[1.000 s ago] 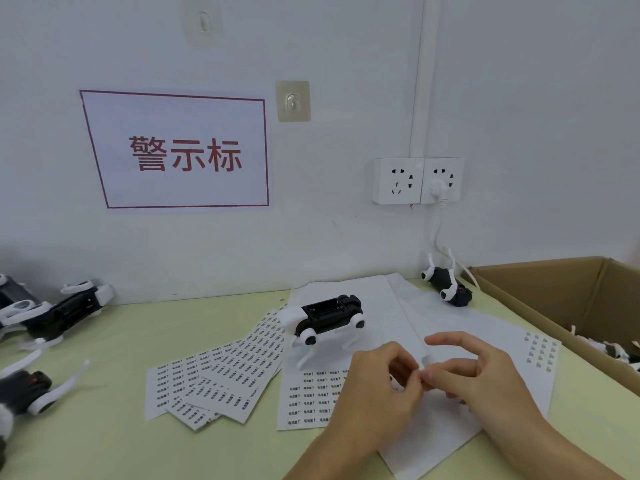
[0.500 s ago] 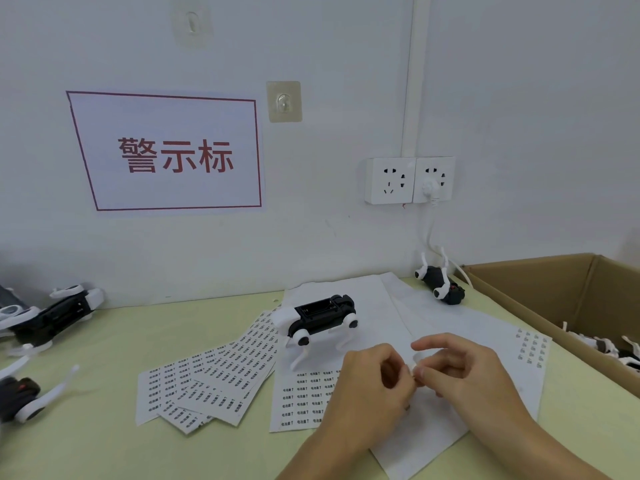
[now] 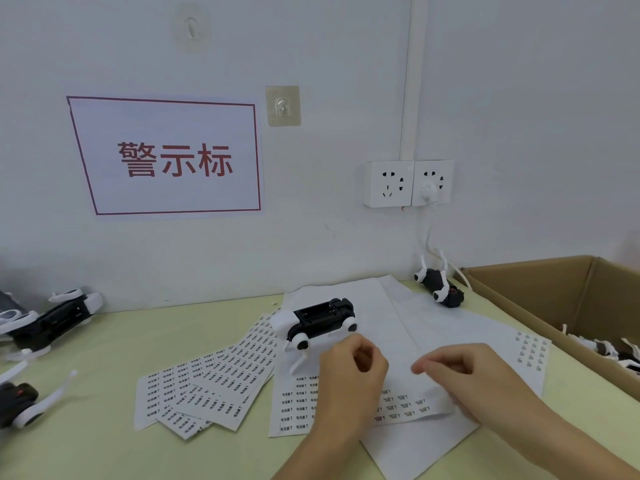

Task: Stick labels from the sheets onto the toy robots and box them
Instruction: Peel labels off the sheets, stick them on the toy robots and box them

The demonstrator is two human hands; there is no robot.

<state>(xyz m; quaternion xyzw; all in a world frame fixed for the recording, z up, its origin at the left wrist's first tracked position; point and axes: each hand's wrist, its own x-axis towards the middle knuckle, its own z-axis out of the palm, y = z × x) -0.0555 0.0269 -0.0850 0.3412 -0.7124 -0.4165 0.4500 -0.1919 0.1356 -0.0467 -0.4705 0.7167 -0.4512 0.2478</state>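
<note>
While the pale green surface (image 3: 104,445) is carrying everything, the cardboard box (image 3: 540,306) is sitting open at the right edge with a few boxed toys lying inside. White backing sheets (image 3: 433,327) are spreading across the middle, and a fan of label sheets (image 3: 207,382) is lying to their left, with another label sheet (image 3: 291,407) running under the hands. A toy robot (image 3: 320,320), black-bodied with white legs, is standing on the backing paper just beyond the left hand; a second one (image 3: 438,287) is lying upside down near the wall beside the box, and more toys (image 3: 48,320) are waiting at the far left.

The left hand (image 3: 349,379) is hovering with its fingers curled inward, and whether a label is sitting between the fingertips cannot be told. The right hand (image 3: 464,375) is hanging loosely curled just above the sheet, its fingertips close together; nothing is plainly showing in it.

The labels are looking tiny, thin and limp, likely to fold onto themselves, so lifting one by a corner with a fingernail is seeming wisest. The toy is probably light, rigid plastic with slender legs that could snap; gripping the black body is looking safer.
</note>
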